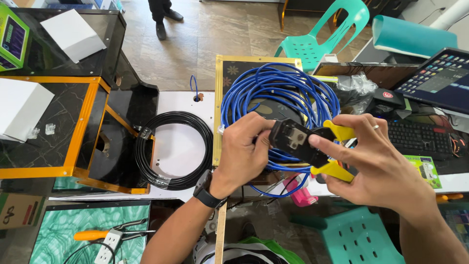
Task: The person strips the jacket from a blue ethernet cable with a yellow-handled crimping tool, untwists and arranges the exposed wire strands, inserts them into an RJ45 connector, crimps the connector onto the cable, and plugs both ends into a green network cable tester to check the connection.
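Note:
My right hand grips a crimping tool with a black head and yellow handles, held just above the near table edge. My left hand, with a black watch on the wrist, has its fingers closed at the tool's head, where the end of the blue cable seems to go in; the cable tip itself is hidden by the fingers. A large coil of blue cable lies behind both hands on a dark board with a gold frame.
A coil of black cable lies on the white surface to the left. A black and gold stand is further left. A keyboard, a screen and green plastic chairs are to the right. A person's feet are at the top.

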